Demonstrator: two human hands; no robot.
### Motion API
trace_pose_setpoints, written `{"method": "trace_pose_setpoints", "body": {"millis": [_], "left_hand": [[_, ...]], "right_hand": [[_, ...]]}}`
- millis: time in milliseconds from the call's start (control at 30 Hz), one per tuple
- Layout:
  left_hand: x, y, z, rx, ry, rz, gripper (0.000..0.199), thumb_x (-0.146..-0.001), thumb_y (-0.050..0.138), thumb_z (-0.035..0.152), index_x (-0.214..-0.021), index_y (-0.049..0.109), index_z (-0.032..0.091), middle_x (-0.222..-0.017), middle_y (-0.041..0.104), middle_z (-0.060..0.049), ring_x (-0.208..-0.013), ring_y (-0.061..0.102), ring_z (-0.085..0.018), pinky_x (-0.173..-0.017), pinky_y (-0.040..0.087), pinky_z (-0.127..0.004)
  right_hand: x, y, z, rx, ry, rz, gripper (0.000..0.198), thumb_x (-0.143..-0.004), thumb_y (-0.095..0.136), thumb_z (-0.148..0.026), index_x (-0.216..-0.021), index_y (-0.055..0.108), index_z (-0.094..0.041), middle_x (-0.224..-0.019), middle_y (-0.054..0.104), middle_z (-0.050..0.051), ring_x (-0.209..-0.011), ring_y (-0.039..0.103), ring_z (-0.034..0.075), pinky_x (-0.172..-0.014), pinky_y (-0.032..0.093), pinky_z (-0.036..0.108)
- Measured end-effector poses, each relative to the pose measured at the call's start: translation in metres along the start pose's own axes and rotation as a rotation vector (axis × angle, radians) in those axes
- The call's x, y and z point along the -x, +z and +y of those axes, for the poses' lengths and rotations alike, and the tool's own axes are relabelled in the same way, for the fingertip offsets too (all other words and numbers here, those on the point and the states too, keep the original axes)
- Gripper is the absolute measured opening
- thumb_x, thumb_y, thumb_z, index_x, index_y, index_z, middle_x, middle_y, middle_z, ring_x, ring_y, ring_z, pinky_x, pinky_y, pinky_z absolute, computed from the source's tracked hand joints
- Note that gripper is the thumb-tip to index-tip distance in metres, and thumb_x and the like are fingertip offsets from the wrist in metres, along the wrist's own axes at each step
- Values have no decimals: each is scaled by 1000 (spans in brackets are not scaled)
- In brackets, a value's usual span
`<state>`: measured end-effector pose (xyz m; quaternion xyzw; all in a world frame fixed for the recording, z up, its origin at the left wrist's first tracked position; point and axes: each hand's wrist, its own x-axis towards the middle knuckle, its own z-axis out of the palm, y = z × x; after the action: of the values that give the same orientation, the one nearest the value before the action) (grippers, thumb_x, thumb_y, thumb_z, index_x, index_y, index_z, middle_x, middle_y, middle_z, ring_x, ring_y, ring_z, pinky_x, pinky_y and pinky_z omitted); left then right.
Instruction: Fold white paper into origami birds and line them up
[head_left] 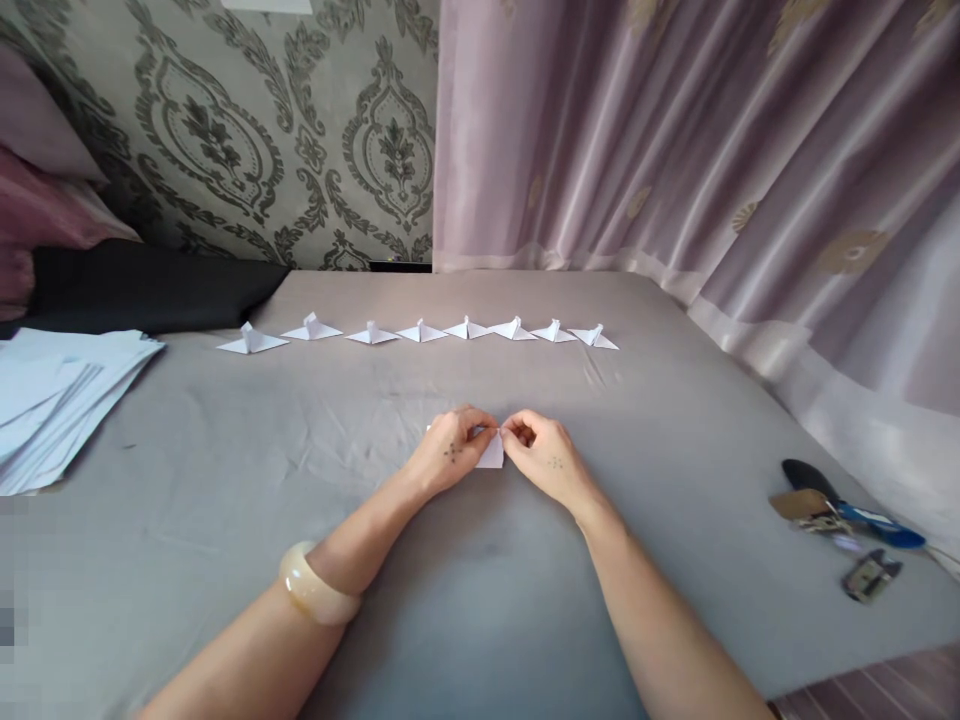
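Note:
Between my hands, just above or on the grey sheet, is a small piece of white paper (491, 455), partly covered by my fingers. My left hand (457, 440) pinches its upper part between thumb and fingers, and a bit of white shows beyond the knuckles too. At the paper's upper right corner, the thumb and fingertips of my right hand (541, 450) are closed together. Beyond both hands stands a row of several folded white paper figures with spread, wing-like points, one of them a paper figure (467, 329) near the middle.
A stack of white paper sheets (67, 400) lies at the left, before a black cloth (142, 285). Keys and small items (821, 515) rest at the right, with a small metallic object (870, 577) nearby. Pink curtains (600, 130) hang along the back and right edge.

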<state>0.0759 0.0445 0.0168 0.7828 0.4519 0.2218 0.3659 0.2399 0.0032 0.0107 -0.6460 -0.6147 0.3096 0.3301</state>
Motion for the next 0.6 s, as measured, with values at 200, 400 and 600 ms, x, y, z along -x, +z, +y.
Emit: {"method": "trace_pose_setpoints", "body": {"millis": [200,400,600], "left_hand": [[0,-4,3,-6,-3,-17,21,-81,49,20,-80,70,17,-82,66,-3,-67,55,-13,-61,40,-22],[0,-8,3,25,-32,-52,20,-79,49,20,-80,69,17,-79,64,-2,-61,51,-12,-57,39,-22],[1,-11,7,69,-65,-71,19,-76,49,21,-79,67,16,-60,54,2,-55,44,-11,-52,35,-21]], "right_hand": [[-2,-4,-1,-78,9,-93,13,-80,58,-32,-82,64,-21,-71,62,-2,-64,53,12,-60,42,24],[-1,-8,-4,-105,-18,-180,14,-85,54,-34,-84,61,-22,-74,60,-2,-66,52,12,-63,41,24],[-2,-4,-2,-123,-103,-165,10,-86,52,-28,-79,56,-22,-79,54,-2,-73,51,13,-70,41,25]]}}
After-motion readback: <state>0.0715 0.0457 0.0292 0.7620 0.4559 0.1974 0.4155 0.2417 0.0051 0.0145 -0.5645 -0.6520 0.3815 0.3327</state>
